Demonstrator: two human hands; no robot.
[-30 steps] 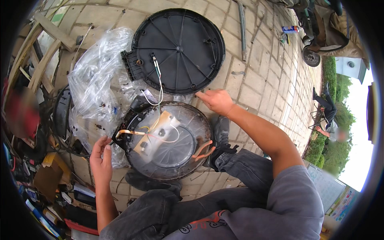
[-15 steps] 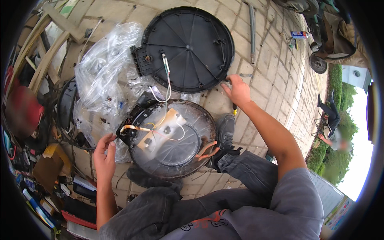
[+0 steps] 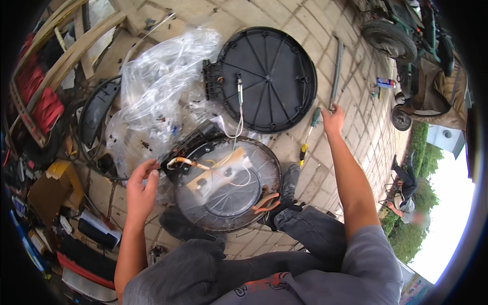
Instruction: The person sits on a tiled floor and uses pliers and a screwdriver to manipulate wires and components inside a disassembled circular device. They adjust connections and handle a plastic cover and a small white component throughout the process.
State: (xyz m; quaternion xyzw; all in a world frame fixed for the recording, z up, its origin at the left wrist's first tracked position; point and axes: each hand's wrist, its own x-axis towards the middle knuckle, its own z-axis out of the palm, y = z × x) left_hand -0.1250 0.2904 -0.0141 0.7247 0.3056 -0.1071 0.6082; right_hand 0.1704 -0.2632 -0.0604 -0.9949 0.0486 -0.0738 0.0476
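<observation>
My left hand [image 3: 141, 190] is raised with nothing in it, thumb and fingers apart, beside the black hinge end of a round pan-like base [image 3: 193, 216]. Inside that base lie a clear round plastic piece, a tan board [image 3: 236, 157] with a cloudy cover, and thin wires. Pliers with orange handles [image 3: 266, 203] rest on its right rim. Wires run from it to the ribbed underside of a round black lid [image 3: 284, 96]. My right hand [image 3: 333, 122] hovers right of a green-handled screwdriver [image 3: 315, 118], fingers apart and seemingly not round it. A yellow-and-black handle [image 3: 303, 151] lies below.
Crumpled clear plastic sheeting [image 3: 152, 96] spreads left of the lid. Wooden frames [image 3: 84, 43], a cardboard box [image 3: 56, 188] and clutter fill the left side. A metal tube [image 3: 337, 71] lies on the paving. At the right are a wheeled vehicle [image 3: 389, 40] and a distant person [image 3: 404, 185].
My right hand has moved right, away from the lid's edge, and the green screwdriver handle now shows beside it. My left hand stays near the hinge. The whole view has shifted.
</observation>
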